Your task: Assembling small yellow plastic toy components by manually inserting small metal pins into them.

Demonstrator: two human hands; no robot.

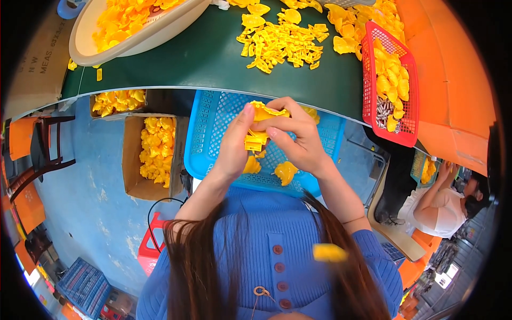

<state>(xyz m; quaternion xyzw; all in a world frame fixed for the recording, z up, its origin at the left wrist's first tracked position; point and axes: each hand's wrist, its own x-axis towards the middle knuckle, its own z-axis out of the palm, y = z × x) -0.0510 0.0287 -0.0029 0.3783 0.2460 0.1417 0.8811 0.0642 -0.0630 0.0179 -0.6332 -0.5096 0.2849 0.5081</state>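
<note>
Both my hands meet over a blue plastic basket (200,144) at the table's front edge. Between them is a yellow plastic part (266,112), curved and shell-like with a ragged rim. My left hand (233,146) grips its left side, thumb up along it. My right hand (301,136) closes on its right side with bent fingers. A smaller ribbed yellow piece (256,141) shows just below, between the hands; whether it is joined to the part I cannot tell. Loose yellow shells (286,172) lie in the basket under my hands. A blurred yellow piece (329,253) appears in front of my torso.
On the green table (176,66) lie a heap of small yellow pieces (282,45), a beige basin (133,48) of yellow parts and a red basket (368,85) with yellow shells and metal bits. A cardboard box (133,160) stands left; a co-worker (437,208) sits right.
</note>
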